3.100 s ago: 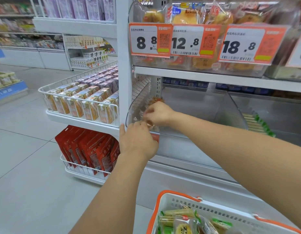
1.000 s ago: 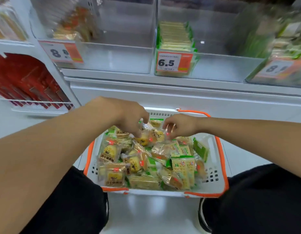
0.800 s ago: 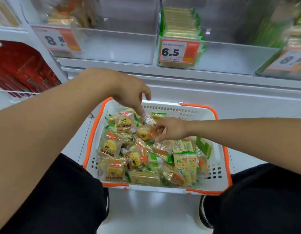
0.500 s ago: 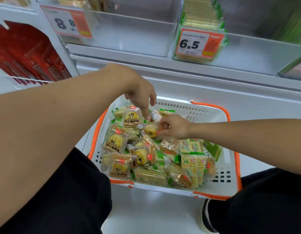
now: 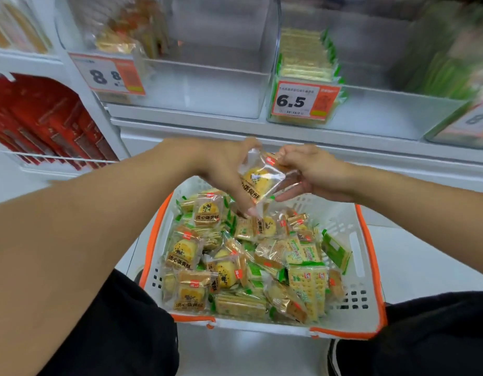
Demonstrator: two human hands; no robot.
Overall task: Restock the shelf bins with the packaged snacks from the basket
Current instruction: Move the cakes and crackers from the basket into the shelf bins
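Head view: the egg-yolk pastry packet [image 5: 258,179], low among the snacks half a second ago, is now lifted above the basket [image 5: 366,267], pinched by left hand [image 5: 224,169] and right hand [image 5: 313,172], ready for the far-left bin [image 5: 208,85]. Price tags read 8.8 [image 5: 107,76] and 6.5 [image 5: 302,100]; the packets' Chinese print resembles 流心蛋黄酥.

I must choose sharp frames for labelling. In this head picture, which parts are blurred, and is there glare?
Head view: the shelf bins at the top and the right edge are smeared by motion blur, though the 6.5 price tag is readable; the basket, the snacks in it and the pastry packet between the left hand and right hand are fairly sharp; the clear wrappers show slight glare; the wide lens bends the edges.
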